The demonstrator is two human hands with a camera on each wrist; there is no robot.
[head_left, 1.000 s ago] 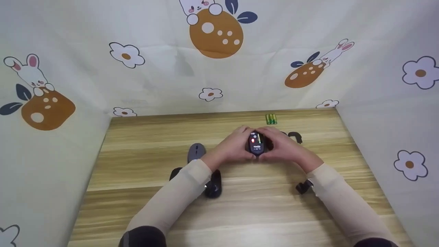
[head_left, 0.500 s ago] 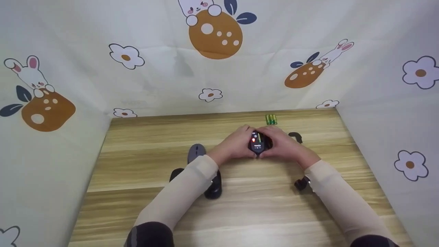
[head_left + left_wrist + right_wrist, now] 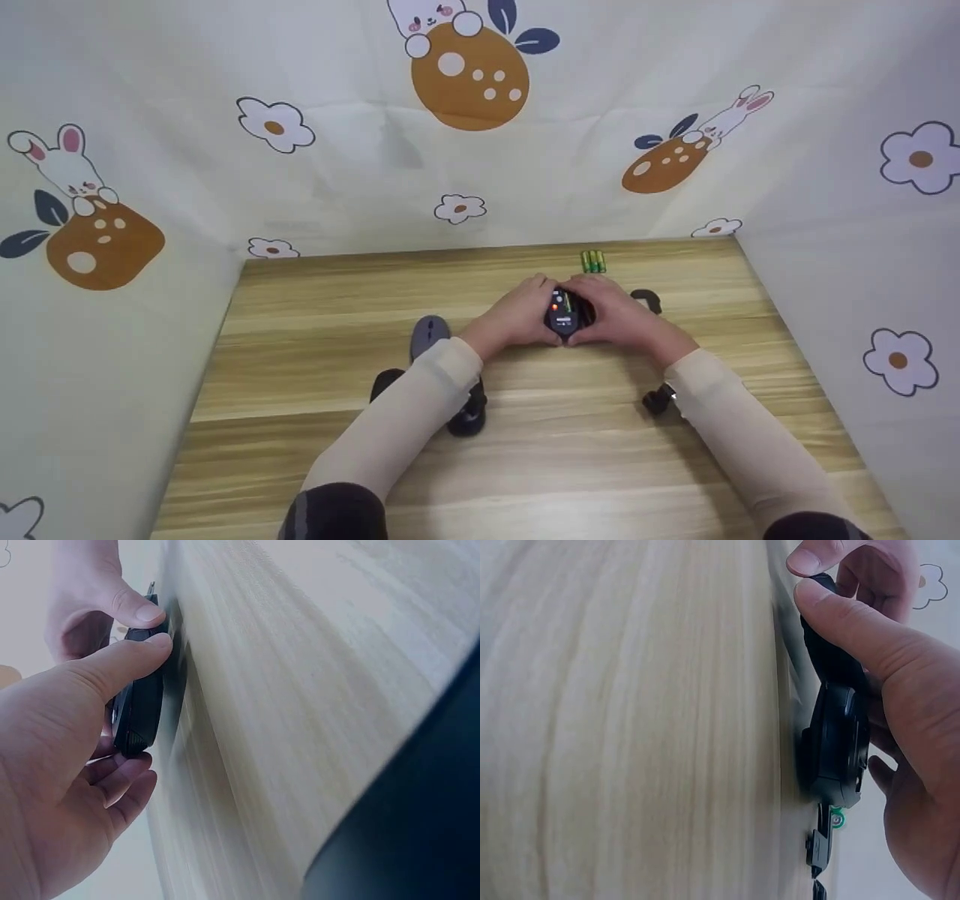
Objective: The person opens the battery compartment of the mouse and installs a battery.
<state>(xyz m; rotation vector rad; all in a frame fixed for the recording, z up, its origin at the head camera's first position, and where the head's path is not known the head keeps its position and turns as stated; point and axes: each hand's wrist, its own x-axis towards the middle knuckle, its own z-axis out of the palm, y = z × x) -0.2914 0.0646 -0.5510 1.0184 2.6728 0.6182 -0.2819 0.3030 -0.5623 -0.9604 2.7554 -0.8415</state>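
Between both hands, a black computer mouse [image 3: 564, 321] is held underside up, its base facing the head camera. On that base a red light glows, and a yellow-green battery shows in the slot beside it. My left hand [image 3: 517, 313] grips the left side, my right hand [image 3: 619, 316] the right; the thumbs meet at the near end. In the left wrist view the mouse [image 3: 142, 709] stands on edge close to the wooden tabletop [image 3: 247, 727], fingers around its far end. Another black mouse [image 3: 836, 746] sits just past the held one in the right wrist view.
Green-and-yellow batteries [image 3: 593, 261] lie side by side at the back edge. A curved black cover [image 3: 646, 299] is right of the hands. Left lie a grey mouse [image 3: 430, 334] and two black mice, one [image 3: 467, 416] partly under the left sleeve. Printed cloth walls [image 3: 337, 187] surround the table.
The left forearm has shifted slightly right and the right wrist slightly inward. A small dark piece by the right hand is now hidden behind it. Both hands keep their grip on the mouse.
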